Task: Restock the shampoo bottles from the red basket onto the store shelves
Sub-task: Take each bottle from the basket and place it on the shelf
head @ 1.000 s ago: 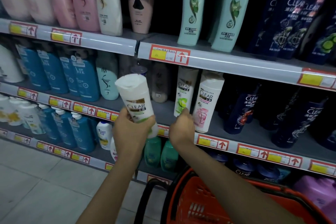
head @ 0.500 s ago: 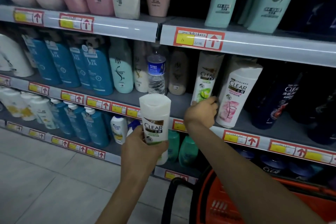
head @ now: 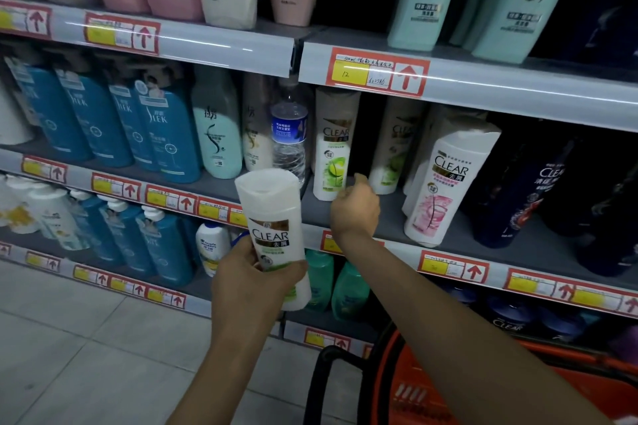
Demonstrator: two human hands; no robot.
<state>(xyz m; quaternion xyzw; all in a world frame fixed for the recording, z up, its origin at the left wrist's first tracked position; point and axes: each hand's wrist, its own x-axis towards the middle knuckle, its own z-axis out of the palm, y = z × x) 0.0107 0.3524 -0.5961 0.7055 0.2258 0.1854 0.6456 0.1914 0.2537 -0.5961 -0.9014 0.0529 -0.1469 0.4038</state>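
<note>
My left hand (head: 248,281) grips a white CLEAR shampoo bottle (head: 272,235) with a green label, upright, in front of the middle shelf (head: 386,226). My right hand (head: 355,210) hovers over that shelf with its fingers curled, right beside the lower edge of a standing green-label CLEAR bottle (head: 333,148). I cannot tell whether it touches that bottle. A second green-label bottle (head: 393,155) stands further back. A pink-label CLEAR bottle (head: 445,190) stands to the right. The red basket (head: 431,393) is at the lower right under my right arm.
A clear water bottle (head: 289,138) stands left of the green-label bottle. Blue bottles (head: 165,134) fill the shelf's left side and dark blue CLEAR bottles (head: 524,190) its right. Shelves above and below are stocked. The basket's black handle (head: 321,376) stands over the tiled floor (head: 86,355).
The green-label bottle on the shelf now stands further left of the pink-label one, uncovering another behind. My right hand sits off its base. My left hand still holds its bottle.
</note>
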